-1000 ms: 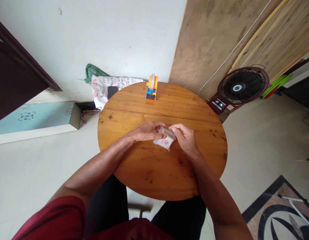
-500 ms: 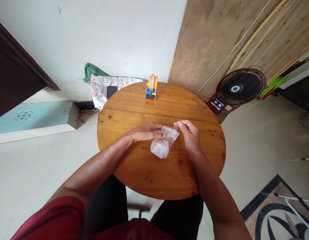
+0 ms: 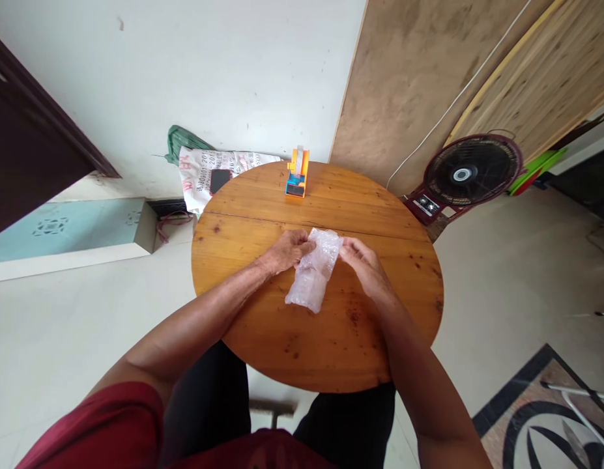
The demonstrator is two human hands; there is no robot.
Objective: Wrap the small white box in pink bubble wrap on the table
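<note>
The bubble wrap (image 3: pixel 311 273) is thin, see-through plastic, bumpy and crinkled, with small bright glints. Beneath it, the round table (image 3: pixel 277 339) is varnished wood, smooth, knotted and softly glossy. The tape dispenser (image 3: pixel 296 176) at the far edge looks like hard, smooth plastic. At far left, the green bag (image 3: pixel 184 140) looks like creased plastic. The floor (image 3: pixel 111 293) is smooth with a dull sheen; the red shirt (image 3: pixel 101 423) is matt cloth.
</note>
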